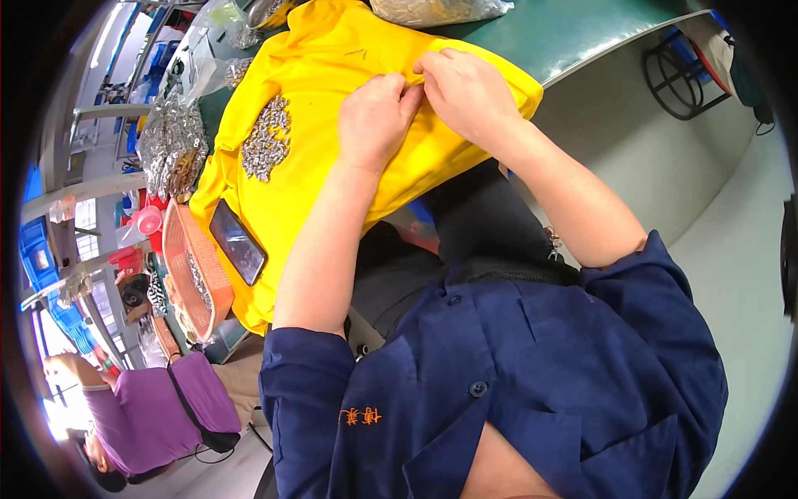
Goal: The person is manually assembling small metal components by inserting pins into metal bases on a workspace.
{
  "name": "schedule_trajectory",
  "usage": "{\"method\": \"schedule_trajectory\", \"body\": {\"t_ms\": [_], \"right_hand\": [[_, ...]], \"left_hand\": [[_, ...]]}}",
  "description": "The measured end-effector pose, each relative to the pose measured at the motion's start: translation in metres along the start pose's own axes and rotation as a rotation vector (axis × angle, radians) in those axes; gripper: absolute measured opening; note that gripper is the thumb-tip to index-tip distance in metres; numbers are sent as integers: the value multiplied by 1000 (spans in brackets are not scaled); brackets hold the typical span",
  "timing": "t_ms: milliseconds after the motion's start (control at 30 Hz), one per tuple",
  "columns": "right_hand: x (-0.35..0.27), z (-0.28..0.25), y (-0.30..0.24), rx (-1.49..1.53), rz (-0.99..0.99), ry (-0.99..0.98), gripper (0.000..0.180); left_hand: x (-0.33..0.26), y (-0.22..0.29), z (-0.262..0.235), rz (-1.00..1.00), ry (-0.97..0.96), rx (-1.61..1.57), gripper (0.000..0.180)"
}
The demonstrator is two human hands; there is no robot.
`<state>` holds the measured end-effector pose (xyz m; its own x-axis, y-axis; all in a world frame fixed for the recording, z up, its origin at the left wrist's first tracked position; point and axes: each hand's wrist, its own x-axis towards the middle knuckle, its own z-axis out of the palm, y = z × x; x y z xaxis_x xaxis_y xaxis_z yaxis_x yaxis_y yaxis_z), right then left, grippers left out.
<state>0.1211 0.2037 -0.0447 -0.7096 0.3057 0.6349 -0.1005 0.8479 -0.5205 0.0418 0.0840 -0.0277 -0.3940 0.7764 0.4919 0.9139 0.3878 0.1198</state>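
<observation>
My left hand [371, 123] and my right hand [467, 94] meet above a yellow cloth [320, 158] spread over the table edge and towards my lap. The fingers of both are closed in a pinch, tips almost touching. Whatever lies between them is too small or too hidden to make out. To the left of my left hand, a pile of small shiny metal parts [266, 141] rests on the cloth. A few thin dark pieces [356, 53] lie beyond my hands.
A dark phone [238, 243] lies on the cloth's left side, beside an orange plastic basket [218, 279] holding metal parts. Bagged metal pieces [173, 141] stand farther left. A filled clear bag [440, 10] sits on the green table [573, 33]. A person in purple [170, 407] sits at lower left.
</observation>
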Motion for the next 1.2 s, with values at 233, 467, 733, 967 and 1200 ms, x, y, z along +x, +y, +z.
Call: {"method": "schedule_trajectory", "body": {"t_ms": [233,467,733,967,1200], "right_hand": [[-1,0,2,-2,-10,-3,9],[0,0,1,-8,-22,-4,9],[11,-9,-17,100,-122,-138,10],[20,-2,-31,-150,-398,-475,10],[22,-2,-40,-241,-496,-555,9]], "left_hand": [[-2,-5,-2,-181,-38,-127,34],[4,-24,-17,-833,164,-1248,38],[-18,-39,-41,-852,470,-2587,33],[-32,-39,-36,-800,508,-2874,27],[-42,-33,-37,-1051,715,-2706,28]]}}
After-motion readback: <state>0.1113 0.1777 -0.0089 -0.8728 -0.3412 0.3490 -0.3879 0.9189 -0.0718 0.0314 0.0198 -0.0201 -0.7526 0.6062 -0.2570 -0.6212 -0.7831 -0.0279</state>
